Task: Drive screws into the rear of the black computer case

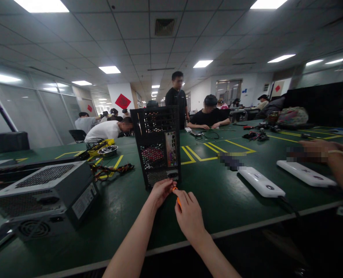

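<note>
A tall black metal computer tower case (158, 144) stands upright on the green-topped table (116, 216), straight ahead of the person, its rear side turned toward them; this likely keeps the ports and perforated panels within easy view and reach of both hands. Low on that side sits a grey perforated metal plate with a dark socket (160, 177), and the hands meet just in front of it. The right hand (190, 216) is closed around an orange-handled hand tool (179, 202), fingers wrapped over the handle, a grip that probably suits turning or pushing. The left hand (161, 193) comes in from the other side with its fingers gathered near the tool's front end, perhaps to guide or steady something small; I cannot tell whether it pinches anything or touches the case, since the fingertips overlap there. To the left, a grey metal box-shaped power supply (46, 181) rests on a second grey metal box with a round fan grille (34, 228), apparently stacked to save space. A loose bundle of dark and coloured cables (118, 170) lies behind them, and a white oblong plastic device (260, 181) lies to the right, well apart from the hands, leaving them elbow room.
</note>
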### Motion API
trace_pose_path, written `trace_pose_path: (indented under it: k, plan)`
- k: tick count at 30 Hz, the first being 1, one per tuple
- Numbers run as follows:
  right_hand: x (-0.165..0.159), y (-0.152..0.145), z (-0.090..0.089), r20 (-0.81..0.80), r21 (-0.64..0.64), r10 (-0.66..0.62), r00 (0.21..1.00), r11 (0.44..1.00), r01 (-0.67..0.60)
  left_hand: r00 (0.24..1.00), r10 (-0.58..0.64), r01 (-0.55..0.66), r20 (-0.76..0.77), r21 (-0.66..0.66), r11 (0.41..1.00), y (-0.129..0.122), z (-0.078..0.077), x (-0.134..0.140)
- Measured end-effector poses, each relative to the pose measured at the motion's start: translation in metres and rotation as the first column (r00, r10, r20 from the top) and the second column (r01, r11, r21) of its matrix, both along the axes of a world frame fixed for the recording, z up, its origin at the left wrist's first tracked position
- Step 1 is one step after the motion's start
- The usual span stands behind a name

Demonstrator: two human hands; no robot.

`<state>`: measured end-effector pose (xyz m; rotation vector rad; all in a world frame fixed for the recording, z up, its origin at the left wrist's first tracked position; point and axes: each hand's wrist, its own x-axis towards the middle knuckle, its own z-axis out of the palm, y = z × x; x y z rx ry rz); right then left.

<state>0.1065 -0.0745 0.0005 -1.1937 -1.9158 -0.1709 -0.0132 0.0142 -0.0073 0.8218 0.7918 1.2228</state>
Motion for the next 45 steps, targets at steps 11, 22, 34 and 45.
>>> trace_pose_path:
  k: [11, 22, 34, 45]
  plan:
    - [-0.0008, -0.0023, 0.0001, -0.152, -0.049, 0.004, 0.988, 0.999, -0.012, 1.000, -0.002, 0.002, 0.005, -0.006, 1.000, 0.0003, 0.0012, 0.0010]
    - [-0.0003, -0.0027, 0.0013, -0.125, -0.016, 0.000, 0.992, 1.000, -0.002, 1.000, 0.004, -0.004, 0.003, -0.001, 1.000, -0.0004, 0.0008, 0.0002]
    - [-0.0010, -0.0030, 0.0028, -0.033, 0.051, 0.006, 0.999, 0.999, -0.005, 1.000, -0.011, 0.011, -0.013, 0.006, 1.000, -0.0032, 0.0050, 0.0014]
    - [-0.0011, -0.0014, 0.0015, 0.004, 0.061, 0.013, 1.000, 0.998, -0.013, 1.000, 0.015, -0.015, -0.021, -0.004, 1.000, -0.0034, 0.0051, 0.0014]
